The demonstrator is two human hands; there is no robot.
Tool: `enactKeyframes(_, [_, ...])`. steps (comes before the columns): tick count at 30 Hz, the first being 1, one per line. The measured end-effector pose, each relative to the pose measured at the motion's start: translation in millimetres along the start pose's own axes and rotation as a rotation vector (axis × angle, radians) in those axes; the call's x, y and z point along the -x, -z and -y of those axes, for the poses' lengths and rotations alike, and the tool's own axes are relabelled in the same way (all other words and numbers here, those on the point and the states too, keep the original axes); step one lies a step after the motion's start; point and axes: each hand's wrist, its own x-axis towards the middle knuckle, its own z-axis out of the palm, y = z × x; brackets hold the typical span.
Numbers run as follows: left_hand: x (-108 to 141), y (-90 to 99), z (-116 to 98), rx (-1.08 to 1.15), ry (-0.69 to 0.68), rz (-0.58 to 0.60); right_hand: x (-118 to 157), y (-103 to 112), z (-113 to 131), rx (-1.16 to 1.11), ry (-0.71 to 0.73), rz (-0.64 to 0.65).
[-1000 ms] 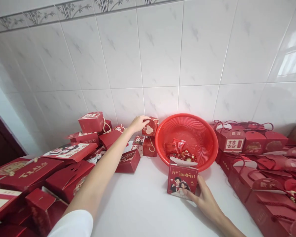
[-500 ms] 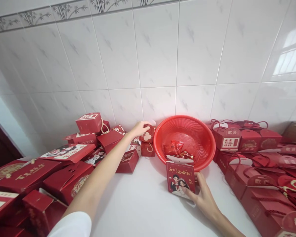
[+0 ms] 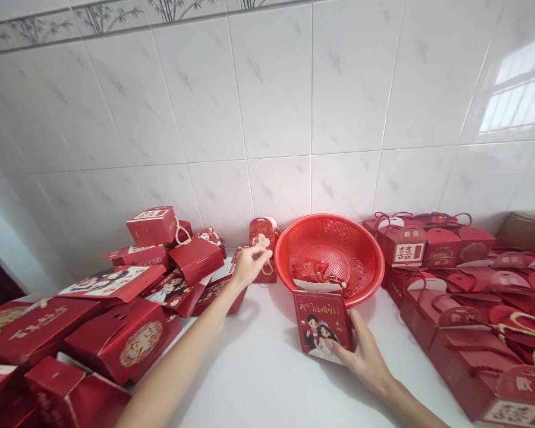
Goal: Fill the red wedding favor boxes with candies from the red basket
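My right hand grips a small red gift box printed with a cartoon bride and groom, fingers at its right side and thumb across its front. The box is upright, its pale top flap raised, just in front of a red plastic basket. Several red-wrapped packets lie in the basket. My left hand hovers left of the basket with its fingertips drawn together; whether anything is between them I cannot make out. Close behind those fingers stands a small red box with a pale flower shape.
Red gift boxes lie in a loose pile on the left. Rows of red handled boxes line the right side, with a brown carton behind. A tiled wall closes off the back of the white table.
My left hand has come off the small flower-marked box and moved down toward me. My right hand still holds the couple-printed gift box. The whole view has shifted slightly.
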Motion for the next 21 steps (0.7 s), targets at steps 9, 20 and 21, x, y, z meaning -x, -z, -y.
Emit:
enactKeyframes(9, [37, -50.8, 0, -0.079, 0.046, 0.152, 1, 0, 5, 0.096, 0.043, -0.006])
enactKeyframes(20, [59, -61.2, 10, 0.503, 0.62, 0.216, -1, 1, 7, 0.144, 0.072, -0.023])
enactKeyframes(21, [59, -61.3, 7, 0.553, 0.611, 0.243, -1, 1, 8, 0.148, 0.074, -0.027])
